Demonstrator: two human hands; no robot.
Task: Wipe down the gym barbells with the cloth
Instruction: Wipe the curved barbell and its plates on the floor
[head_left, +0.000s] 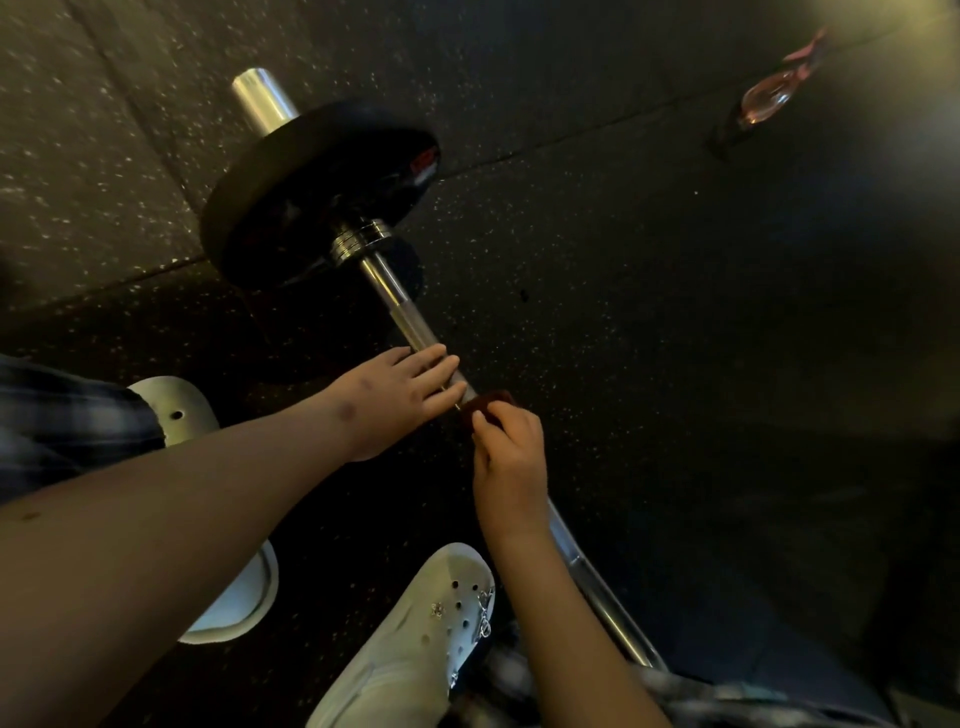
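A chrome barbell (395, 293) lies on the dark speckled rubber floor, running from upper left to lower right. A black weight plate (291, 192) sits on its far end. My left hand (400, 395) rests on the shaft with straight fingers laid across it. Just below it, my right hand (506, 452) grips a small dark reddish cloth (491, 402) wrapped against the shaft. The bar under both hands is hidden; its bent lower part (597, 582) shows beyond my right wrist.
My two white clogs (431, 623) stand close to the bar at the bottom, with plaid trouser legs at both lower corners. A pinkish clear bottle (769, 98) lies on the floor at the upper right. Floor mat seams cross the top.
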